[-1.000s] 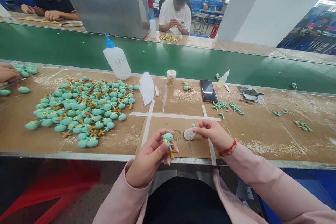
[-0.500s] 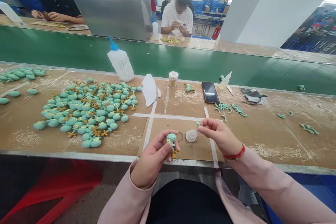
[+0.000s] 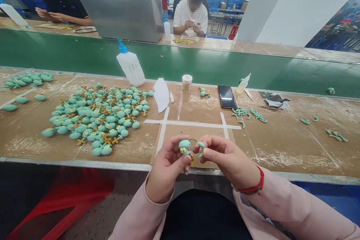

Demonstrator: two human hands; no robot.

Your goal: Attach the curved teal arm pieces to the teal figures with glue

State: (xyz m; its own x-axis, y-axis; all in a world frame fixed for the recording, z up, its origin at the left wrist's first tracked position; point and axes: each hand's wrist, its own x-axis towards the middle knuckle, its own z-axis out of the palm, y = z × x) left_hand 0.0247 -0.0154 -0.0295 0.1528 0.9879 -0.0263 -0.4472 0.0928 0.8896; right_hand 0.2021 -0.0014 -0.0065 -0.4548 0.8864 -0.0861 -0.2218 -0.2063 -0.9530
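Between the fingers and thumb of my left hand (image 3: 170, 167) is a small green toy figure (image 3: 184, 144) with a rounded head, yellow eyes and a brownish-yellow base. My right hand (image 3: 225, 157) pinches a curved green piece (image 3: 201, 147) close beside the figure; I cannot tell whether the two touch. Below them lies a brown board (image 3: 180, 130) edged with white tape. The white cup seen there earlier is hidden behind my right hand. More curved green pieces (image 3: 240, 112) lie beyond that hand.
Many green figures (image 3: 92, 114) are heaped at left. Behind stand a white bottle with a blue tip (image 3: 131, 67), a small round tub (image 3: 186, 83), a phone (image 3: 227, 96) and a dropper bottle (image 3: 243, 83). A green belt (image 3: 197, 56) runs beyond, with co-workers across it.
My right hand has moved left from the white cup to the figure, carrying the curved green piece. My left hand keeps hold of the figure, its head turned slightly.
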